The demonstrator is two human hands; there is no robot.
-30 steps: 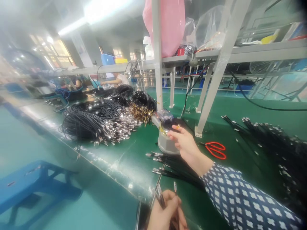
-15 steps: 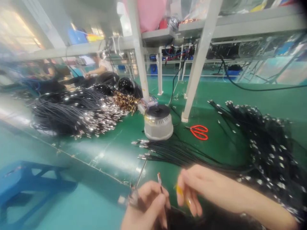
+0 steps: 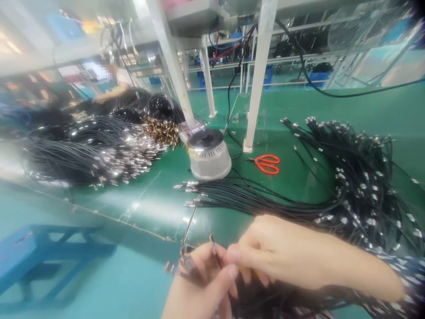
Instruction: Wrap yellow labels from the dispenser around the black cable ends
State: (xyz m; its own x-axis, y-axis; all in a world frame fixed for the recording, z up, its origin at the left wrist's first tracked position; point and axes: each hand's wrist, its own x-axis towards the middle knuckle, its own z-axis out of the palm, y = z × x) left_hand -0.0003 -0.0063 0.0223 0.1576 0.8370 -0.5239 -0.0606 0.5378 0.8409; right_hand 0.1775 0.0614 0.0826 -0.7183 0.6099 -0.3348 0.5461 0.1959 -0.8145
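Low in the head view, my left hand (image 3: 206,281) pinches a thin black cable (image 3: 216,254), its reddish-brown end pointing up. Small metallic pieces (image 3: 186,261) sit at the outer fingers of the same hand, too blurred to name. My right hand (image 3: 265,252) is closed at the cable, thumb and forefinger meeting it beside my left fingertips. Something yellow (image 3: 247,271) shows under its curled fingers, mostly hidden. Just beyond both hands runs a bundle of black cables (image 3: 245,197) with metal ends, lying on the green tabletop (image 3: 166,212).
Red-handled scissors (image 3: 267,164) lie right of a round grey-white machine (image 3: 210,161) with a black top. Cable heaps cover the left (image 3: 76,150) and right (image 3: 361,177). White posts (image 3: 259,79) rise behind. A blue stool (image 3: 49,252) stands lower left; another person (image 3: 116,84) sits further back.
My right hand has moved left and its fingers have closed at the cable by my left hand. My left hand keeps its hold. The view has tilted down and shifted right.
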